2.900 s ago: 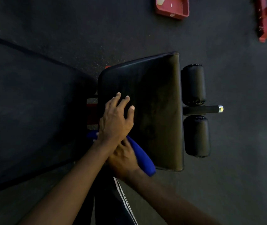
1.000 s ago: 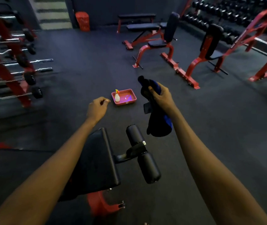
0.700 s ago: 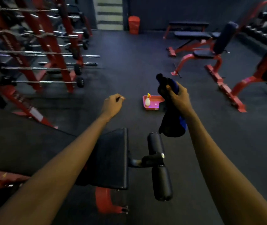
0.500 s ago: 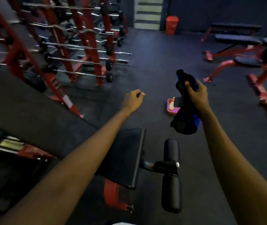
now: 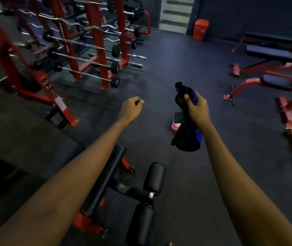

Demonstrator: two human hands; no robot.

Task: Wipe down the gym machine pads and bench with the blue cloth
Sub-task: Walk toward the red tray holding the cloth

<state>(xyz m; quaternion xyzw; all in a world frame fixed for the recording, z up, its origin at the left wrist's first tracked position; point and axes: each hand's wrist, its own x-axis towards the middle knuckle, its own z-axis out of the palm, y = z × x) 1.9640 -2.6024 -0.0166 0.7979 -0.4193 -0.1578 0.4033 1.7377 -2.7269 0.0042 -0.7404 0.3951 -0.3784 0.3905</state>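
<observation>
My right hand (image 5: 195, 109) grips the blue cloth (image 5: 187, 134), which hangs bunched below my fist, out over the floor. My left hand (image 5: 131, 108) is held out in front with its fingers curled and nothing in it. Below my arms is the machine's black flat pad (image 5: 106, 178), seen edge-on and partly hidden by my left forearm. Two black roller pads sit on a crossbar to its right: the upper roller pad (image 5: 155, 178) and the lower roller pad (image 5: 140, 226).
A red tray (image 5: 174, 124) lies on the floor behind the cloth, mostly hidden. Red barbell racks (image 5: 95, 50) stand at the left. Red-framed benches (image 5: 273, 80) stand at the right. An orange bin (image 5: 200, 30) and stairs are at the back. Dark rubber floor lies between.
My head has turned left, so the racks fill more of the view and the benches slid right. Both hands stay raised; earlier they were down on the pad with the cloth.
</observation>
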